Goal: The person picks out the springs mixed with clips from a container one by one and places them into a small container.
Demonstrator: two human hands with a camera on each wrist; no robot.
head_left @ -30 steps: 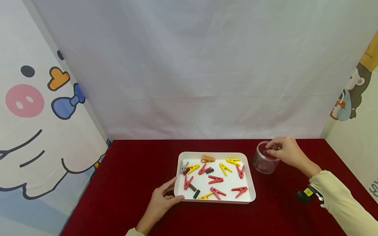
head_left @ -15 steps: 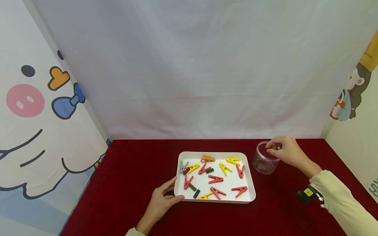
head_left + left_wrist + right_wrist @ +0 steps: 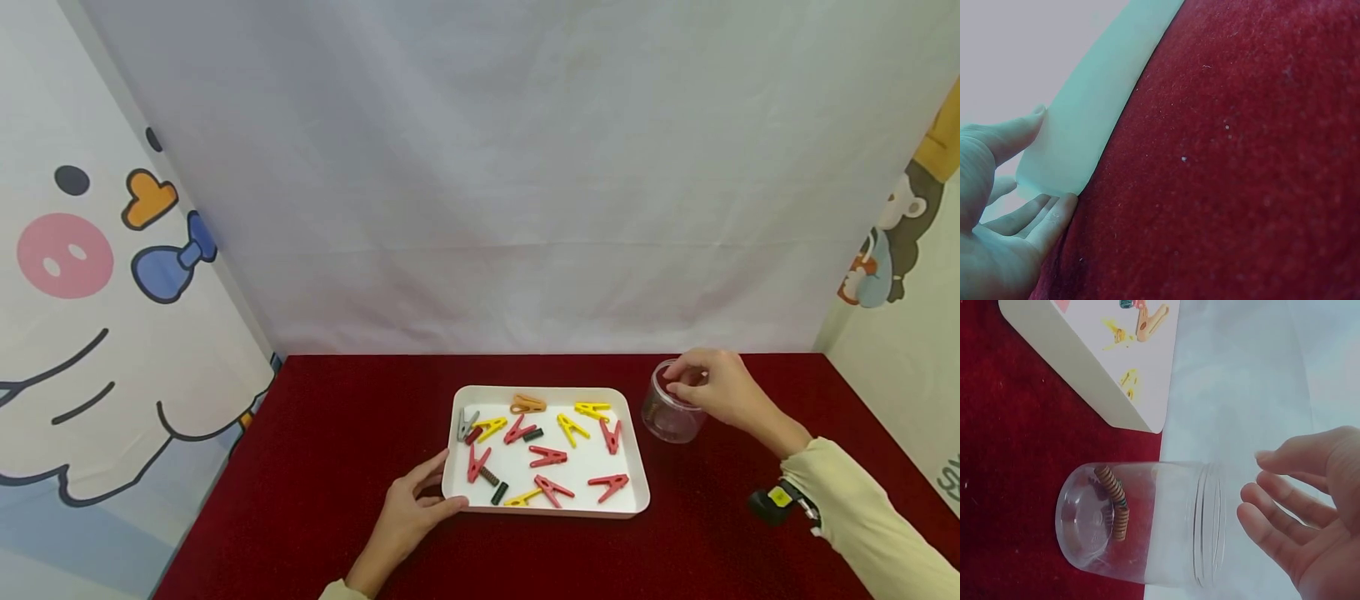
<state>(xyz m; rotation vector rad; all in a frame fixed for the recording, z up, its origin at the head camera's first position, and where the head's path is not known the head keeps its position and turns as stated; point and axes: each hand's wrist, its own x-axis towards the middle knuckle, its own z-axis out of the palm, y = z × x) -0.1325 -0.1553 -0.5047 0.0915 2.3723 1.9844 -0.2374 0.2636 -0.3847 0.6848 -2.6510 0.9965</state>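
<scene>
My left hand (image 3: pixel 405 512) steadies the front left corner of a white tray (image 3: pixel 555 514). In the left wrist view its thumb meets the long wall while the fingers (image 3: pixel 1054 225) bend around the corner. Over the mouth of a clear plastic jar (image 3: pixel 671 425) hovers my right hand (image 3: pixel 716 387). The right wrist view shows its fingers loosely bent and holding nothing, just off the threaded rim. Ribbed brown cylinders (image 3: pixel 1120 524) lie at the jar's bottom, with a bit of green between them.
The tray holds several red clothespins (image 3: pixel 548 456), yellow clothespins (image 3: pixel 572 430), a grey clothespin (image 3: pixel 467 424) and an orange clothespin (image 3: pixel 528 404). Among them lie dark green cylinders (image 3: pixel 500 493), a dark red cylinder (image 3: pixel 473 435) and a ribbed brown cylinder (image 3: pixel 489 476). Red cloth (image 3: pixel 360 417) covers the table.
My right hand has released a brown cylinder into the jar and shifted slightly left over its mouth. The left hand and the tray have stayed put.
</scene>
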